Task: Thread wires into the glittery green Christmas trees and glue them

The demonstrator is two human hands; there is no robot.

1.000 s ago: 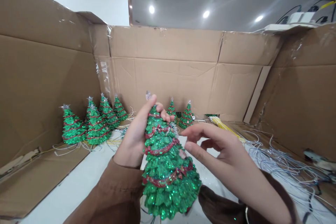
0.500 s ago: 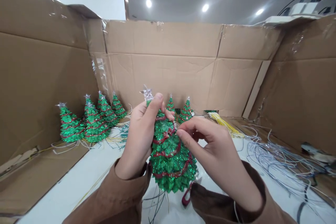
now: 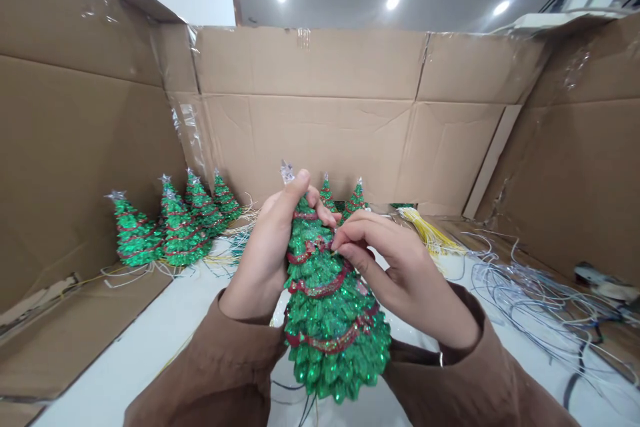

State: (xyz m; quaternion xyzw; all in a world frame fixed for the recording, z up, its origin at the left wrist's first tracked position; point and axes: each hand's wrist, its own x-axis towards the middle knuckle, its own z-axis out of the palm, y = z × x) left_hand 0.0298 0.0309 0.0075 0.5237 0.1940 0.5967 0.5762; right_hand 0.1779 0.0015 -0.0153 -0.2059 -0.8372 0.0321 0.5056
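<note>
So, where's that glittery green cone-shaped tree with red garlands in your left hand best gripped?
Likely the slim upper part of the tree, just below the silvery star, coming from the left. The cone narrows enough there for the left hand to wrap it, its tip tilts that way, and the base is wider.

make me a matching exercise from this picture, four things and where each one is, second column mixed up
Things:
1. left hand
2. right hand
3. star
4. yellow wires

Places:
A. near the foot of the back cardboard wall
B. fingertips beside a red bow, at the tree's side
C. wrapped around the upper part of the held tree
D. at the very tip of the held tree

Pairs: 1-C, 2-B, 3-D, 4-A
</note>
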